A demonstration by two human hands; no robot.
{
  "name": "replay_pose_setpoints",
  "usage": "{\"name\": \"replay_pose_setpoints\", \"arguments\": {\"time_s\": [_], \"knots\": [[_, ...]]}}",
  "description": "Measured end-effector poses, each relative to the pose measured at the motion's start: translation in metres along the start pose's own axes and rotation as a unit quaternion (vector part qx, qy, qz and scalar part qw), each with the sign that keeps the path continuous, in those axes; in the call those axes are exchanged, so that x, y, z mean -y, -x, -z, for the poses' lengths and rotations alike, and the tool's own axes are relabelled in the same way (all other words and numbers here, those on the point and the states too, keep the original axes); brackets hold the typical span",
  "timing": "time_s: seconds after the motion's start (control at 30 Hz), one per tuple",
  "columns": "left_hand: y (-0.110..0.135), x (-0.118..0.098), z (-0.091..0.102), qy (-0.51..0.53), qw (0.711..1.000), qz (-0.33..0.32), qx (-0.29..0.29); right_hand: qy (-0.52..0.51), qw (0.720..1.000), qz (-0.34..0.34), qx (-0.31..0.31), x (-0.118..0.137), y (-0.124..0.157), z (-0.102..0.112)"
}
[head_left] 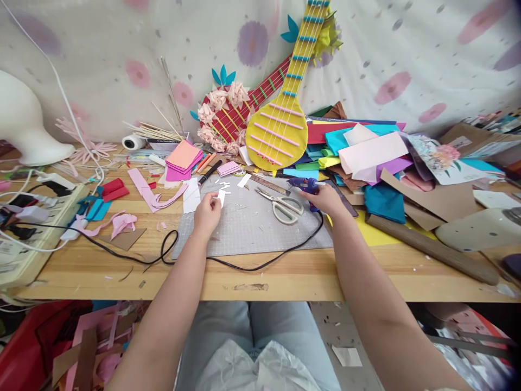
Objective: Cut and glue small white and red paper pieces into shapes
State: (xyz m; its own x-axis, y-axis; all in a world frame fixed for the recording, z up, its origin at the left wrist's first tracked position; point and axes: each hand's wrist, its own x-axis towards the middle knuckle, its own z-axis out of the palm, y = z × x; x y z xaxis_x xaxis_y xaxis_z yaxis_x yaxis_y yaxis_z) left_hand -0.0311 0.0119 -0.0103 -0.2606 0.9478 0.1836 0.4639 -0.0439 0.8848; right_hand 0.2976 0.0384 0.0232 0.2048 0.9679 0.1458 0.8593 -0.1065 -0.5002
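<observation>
Between the fingers of my left hand (208,213) is a small white paper piece (221,196), held over the left side of the grey cutting mat (252,236). My right hand (325,200) grips a blue glue gun (304,185), its nozzle pointing left above the mat. Below that nozzle lie white-handled scissors (285,207), blades toward the upper left. A ruler (269,183) rests behind the scissors. Several tiny white strips (223,185) are scattered just past my left hand, beside a white paper sheet (191,196).
A yellow lute-shaped craft (278,133) and a red one (232,117) lean against the flowered curtain. Coloured felt and paper (374,155) pile up at the right. A black cord (252,268) loops across the mat's front. A power strip (40,233) stands at the left.
</observation>
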Motion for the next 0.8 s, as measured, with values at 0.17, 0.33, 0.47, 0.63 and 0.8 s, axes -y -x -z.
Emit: {"name": "replay_pose_setpoints", "arguments": {"time_s": [0.17,0.33,0.47,0.63,0.8], "knots": [[-0.001,0.0,0.012,-0.195,0.971,-0.112,-0.084,-0.006,0.998,-0.062,0.002,0.004,-0.003,-0.022],[0.007,-0.016,-0.001,-0.23,0.952,-0.18,-0.087,-0.166,0.98,-0.081,-0.077,0.004,0.003,-0.026],[0.014,-0.02,-0.028,-0.272,0.94,-0.198,0.061,-0.395,0.913,-0.059,-0.086,0.015,0.01,-0.024],[0.015,-0.018,-0.043,-0.285,0.944,-0.157,0.056,-0.473,0.88,-0.027,-0.026,0.031,0.022,-0.02],[0.015,-0.022,-0.032,-0.181,0.98,-0.083,-0.005,-0.479,0.877,0.003,0.021,0.048,0.034,-0.03]]}}
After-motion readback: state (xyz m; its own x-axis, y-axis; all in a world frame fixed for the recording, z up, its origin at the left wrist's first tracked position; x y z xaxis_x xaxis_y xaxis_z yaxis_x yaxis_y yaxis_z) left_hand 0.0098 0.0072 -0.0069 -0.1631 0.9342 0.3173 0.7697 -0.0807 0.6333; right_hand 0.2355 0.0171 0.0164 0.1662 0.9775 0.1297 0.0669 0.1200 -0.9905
